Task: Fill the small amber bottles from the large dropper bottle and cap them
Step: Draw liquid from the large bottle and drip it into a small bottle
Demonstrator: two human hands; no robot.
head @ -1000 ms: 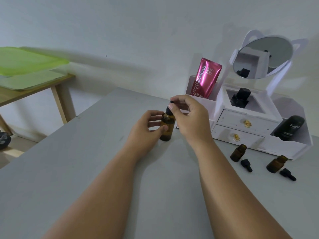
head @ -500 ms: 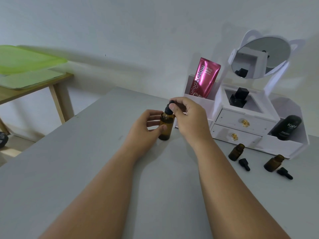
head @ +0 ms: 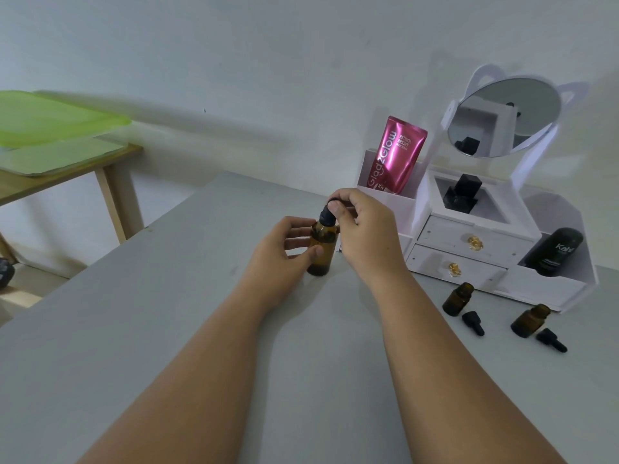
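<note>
The large amber dropper bottle stands upright on the grey table at the centre. My left hand wraps around its body. My right hand pinches its black dropper cap from above. Two small amber bottles stand uncapped at the right, in front of the organiser. A small black dropper cap lies on the table beside each of them.
A white vanity organiser with drawers and a round mirror stands at the back right, holding a pink tube and a black bottle. A wooden side table with green trays is at the far left.
My right hand's fingers have shifted on the dropper cap, which now shows more above the bottle neck. The bottle and my left hand stay in place.
</note>
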